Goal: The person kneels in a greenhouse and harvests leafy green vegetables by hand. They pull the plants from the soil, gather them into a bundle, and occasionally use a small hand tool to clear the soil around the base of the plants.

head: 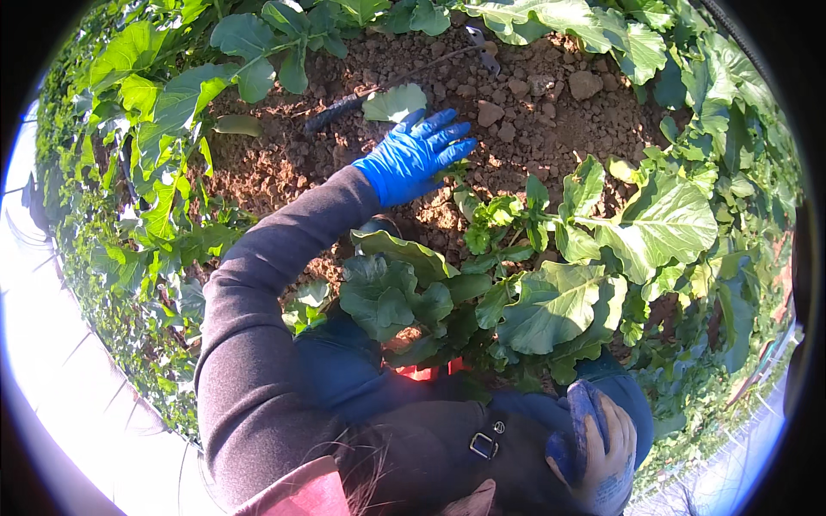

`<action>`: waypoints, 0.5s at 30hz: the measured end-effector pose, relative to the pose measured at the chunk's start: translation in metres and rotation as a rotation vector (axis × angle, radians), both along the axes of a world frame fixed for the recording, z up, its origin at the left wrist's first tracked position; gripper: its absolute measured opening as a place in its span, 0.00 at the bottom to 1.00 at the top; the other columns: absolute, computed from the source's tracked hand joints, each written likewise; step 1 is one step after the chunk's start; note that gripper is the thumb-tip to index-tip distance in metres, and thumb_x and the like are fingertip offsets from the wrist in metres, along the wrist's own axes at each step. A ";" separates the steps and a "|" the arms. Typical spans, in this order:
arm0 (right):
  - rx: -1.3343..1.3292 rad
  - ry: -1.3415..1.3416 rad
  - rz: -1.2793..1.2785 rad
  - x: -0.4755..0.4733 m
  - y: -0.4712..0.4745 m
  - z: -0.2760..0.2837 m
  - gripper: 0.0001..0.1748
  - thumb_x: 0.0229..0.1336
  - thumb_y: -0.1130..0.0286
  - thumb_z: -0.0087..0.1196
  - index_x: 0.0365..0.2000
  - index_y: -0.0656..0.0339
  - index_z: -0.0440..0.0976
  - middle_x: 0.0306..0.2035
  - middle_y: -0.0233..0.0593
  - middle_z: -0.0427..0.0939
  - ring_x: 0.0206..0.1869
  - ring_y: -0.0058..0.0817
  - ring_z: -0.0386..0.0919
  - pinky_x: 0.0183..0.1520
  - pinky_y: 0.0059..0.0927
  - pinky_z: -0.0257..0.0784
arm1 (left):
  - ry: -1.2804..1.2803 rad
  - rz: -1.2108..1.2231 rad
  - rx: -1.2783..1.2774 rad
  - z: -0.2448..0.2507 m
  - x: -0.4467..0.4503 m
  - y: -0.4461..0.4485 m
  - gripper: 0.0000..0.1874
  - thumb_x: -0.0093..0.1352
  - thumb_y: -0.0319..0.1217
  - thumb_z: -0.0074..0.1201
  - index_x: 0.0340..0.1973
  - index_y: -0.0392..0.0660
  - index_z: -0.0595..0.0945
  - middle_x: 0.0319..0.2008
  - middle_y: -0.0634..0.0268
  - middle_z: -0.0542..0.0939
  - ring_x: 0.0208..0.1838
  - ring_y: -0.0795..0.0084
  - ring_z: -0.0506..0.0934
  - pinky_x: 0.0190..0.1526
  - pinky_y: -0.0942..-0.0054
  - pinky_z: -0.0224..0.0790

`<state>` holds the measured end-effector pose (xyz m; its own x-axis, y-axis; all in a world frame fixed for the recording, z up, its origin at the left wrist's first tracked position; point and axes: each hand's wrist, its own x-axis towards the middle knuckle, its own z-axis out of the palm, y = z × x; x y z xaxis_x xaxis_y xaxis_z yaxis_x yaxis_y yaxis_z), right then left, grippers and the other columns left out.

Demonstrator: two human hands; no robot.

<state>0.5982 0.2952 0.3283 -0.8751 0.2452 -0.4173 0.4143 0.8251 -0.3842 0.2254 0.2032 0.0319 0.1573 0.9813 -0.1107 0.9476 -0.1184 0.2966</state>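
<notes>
My left hand (413, 158), in a thin blue disposable glove, is palm down over the bare soil (529, 122), fingers spread. Its fingertips are near a pale cut leaf (395, 103); the palm side is hidden. Just beyond lies a long-handled hand hoe with a black grip (332, 113) and a metal head (485, 55). At the lower right, by my knee, is my right hand (600, 445) in a white work glove with blue coating. Its fingers are bent, and whether they hold anything cannot be seen. Broad-leaved green plants (555, 306) grow between my hands and my legs.
Dense leafy plants (161, 122) border the soil patch on the left, and more (645, 45) at the upper right. A pale green oblong thing (237, 125) lies on the soil. Something red (429, 371) shows between my legs. White sheeting (58, 361) runs along the left edge.
</notes>
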 end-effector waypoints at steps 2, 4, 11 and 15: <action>-0.023 0.025 -0.032 -0.022 0.001 0.005 0.27 0.52 0.66 0.65 0.53 0.61 0.73 0.56 0.49 0.76 0.52 0.48 0.76 0.54 0.44 0.73 | -0.017 -0.039 -0.094 -0.006 0.011 0.000 0.39 0.66 0.44 0.59 0.71 0.58 0.61 0.72 0.62 0.60 0.75 0.54 0.56 0.72 0.39 0.44; -0.051 0.000 -0.066 -0.028 0.000 0.013 0.27 0.52 0.66 0.65 0.53 0.61 0.73 0.56 0.50 0.75 0.52 0.50 0.76 0.53 0.45 0.73 | 0.060 -0.036 -0.196 -0.007 0.015 0.004 0.38 0.67 0.43 0.58 0.71 0.58 0.61 0.71 0.62 0.62 0.75 0.56 0.57 0.72 0.36 0.42; 0.017 0.135 0.031 0.021 -0.001 -0.009 0.33 0.51 0.64 0.67 0.56 0.60 0.66 0.55 0.56 0.75 0.51 0.52 0.77 0.51 0.48 0.74 | 0.023 -0.010 -0.451 0.001 -0.016 0.003 0.19 0.68 0.45 0.56 0.52 0.53 0.80 0.51 0.63 0.79 0.69 0.58 0.66 0.73 0.38 0.38; 0.039 0.116 0.028 0.023 -0.003 -0.008 0.33 0.51 0.64 0.68 0.56 0.60 0.66 0.53 0.56 0.75 0.50 0.53 0.77 0.51 0.49 0.74 | -0.146 -0.006 -0.498 0.013 -0.020 -0.016 0.18 0.67 0.46 0.56 0.45 0.48 0.82 0.43 0.58 0.82 0.55 0.56 0.77 0.63 0.48 0.61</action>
<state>0.6209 0.2924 0.3202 -0.9238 0.2338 -0.3031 0.3452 0.8510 -0.3958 0.2057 0.1876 0.0450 0.2113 0.8143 -0.5406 0.8920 0.0655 0.4473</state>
